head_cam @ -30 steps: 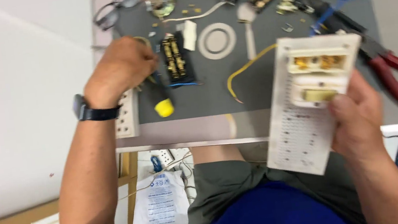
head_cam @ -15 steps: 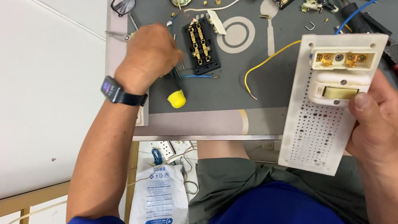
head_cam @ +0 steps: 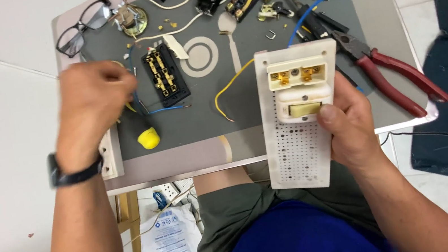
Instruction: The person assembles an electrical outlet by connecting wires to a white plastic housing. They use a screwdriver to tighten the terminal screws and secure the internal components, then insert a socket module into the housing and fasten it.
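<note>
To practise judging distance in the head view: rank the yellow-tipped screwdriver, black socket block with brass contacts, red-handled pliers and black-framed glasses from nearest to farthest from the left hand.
1. Yellow-tipped screwdriver, just under the left hand.
2. Black socket block with brass contacts, just to its right.
3. Black-framed glasses, above it at the board's far corner.
4. Red-handled pliers, far right.

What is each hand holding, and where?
Right hand grips the white perforated board by its right edge. Left hand holds the yellow-handled screwdriver near its top.
</note>
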